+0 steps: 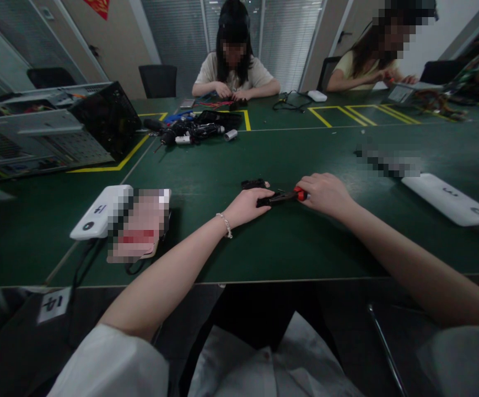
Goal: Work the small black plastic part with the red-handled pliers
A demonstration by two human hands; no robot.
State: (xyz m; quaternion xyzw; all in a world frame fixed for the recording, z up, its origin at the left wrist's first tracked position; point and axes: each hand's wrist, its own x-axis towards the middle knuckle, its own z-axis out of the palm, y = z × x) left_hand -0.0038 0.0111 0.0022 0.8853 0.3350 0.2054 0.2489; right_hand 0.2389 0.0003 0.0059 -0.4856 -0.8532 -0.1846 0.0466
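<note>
My left hand [248,205] rests on the green table [289,242], fingers closed over a small black part [254,183] and the black front end of a tool. My right hand [325,193] grips the red-and-black handle of that tool, a screwdriver [285,196], which lies nearly flat between both hands. A bead bracelet [225,224] circles my left wrist. What sits under the left fingers is hidden.
A white box [98,212] lies to my left, another white box [450,199] to my right. An open computer case [53,129] stands at far left. A pile of black cables and tools [198,129] lies mid-table. Two persons sit working across the table.
</note>
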